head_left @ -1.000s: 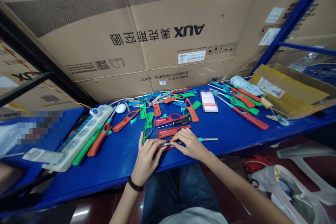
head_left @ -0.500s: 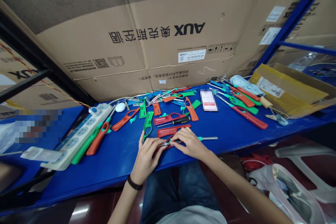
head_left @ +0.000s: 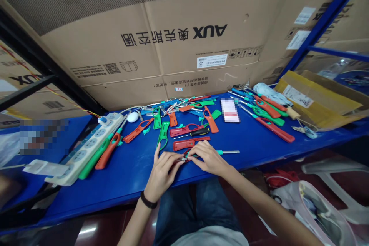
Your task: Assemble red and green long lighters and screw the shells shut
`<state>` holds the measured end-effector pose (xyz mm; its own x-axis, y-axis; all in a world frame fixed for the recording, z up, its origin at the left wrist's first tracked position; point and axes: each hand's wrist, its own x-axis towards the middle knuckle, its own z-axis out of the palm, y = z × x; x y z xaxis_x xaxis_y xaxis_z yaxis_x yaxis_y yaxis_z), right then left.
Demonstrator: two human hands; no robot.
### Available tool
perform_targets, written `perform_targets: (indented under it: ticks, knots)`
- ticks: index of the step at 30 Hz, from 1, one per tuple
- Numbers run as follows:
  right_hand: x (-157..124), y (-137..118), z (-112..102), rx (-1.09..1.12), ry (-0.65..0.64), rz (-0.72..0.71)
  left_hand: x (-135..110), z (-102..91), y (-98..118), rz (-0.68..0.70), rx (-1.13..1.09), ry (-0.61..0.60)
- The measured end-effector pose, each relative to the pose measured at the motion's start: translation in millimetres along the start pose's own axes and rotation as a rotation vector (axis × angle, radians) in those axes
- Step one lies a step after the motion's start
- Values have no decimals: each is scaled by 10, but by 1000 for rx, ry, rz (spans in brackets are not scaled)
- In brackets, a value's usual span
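Close to the table's front edge, my left hand (head_left: 163, 167) pinches a small silvery lighter part (head_left: 183, 159) between thumb and fingers. From the other side, the fingertips of my right hand (head_left: 209, 157) are closed at the part's right end; the fingers hide much of it. Beneath both hands lies a lighter, with its metal tube (head_left: 232, 152) pointing right past my right hand. Just behind are a red lighter shell half (head_left: 181, 145), a black-and-yellow screwdriver (head_left: 199, 133) and another red shell (head_left: 184, 130). A green shell (head_left: 163, 132) lies beyond my left hand's raised index finger.
A white power strip (head_left: 89, 144) runs along the left, with green (head_left: 96, 158) and orange (head_left: 108, 152) lighters against it. Several lighters, including a red one (head_left: 273, 128), lie at right beside a yellow-taped box (head_left: 319, 92). Loose lighter pieces are heaped before a large carton (head_left: 173, 61).
The view has shifted very slightly. Both hands keep their pinch on the small part in nearly the same place, and the pieces on the table lie as before.
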<state>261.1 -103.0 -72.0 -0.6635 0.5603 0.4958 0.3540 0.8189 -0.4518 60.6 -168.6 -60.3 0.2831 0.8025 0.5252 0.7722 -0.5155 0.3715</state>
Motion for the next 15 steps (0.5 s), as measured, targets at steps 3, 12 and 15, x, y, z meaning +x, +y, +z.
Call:
perform_targets:
  ticks: [3,12,15]
  knots:
    - [0,-1,0,16,-3,-5,-7,8,1,7,-8,15]
    - [1,-10,1,33,16,-12,-4,0,29,14,-15,23]
    - [3,-15,0,33,29,-21,-2,7,33,12,-35,33]
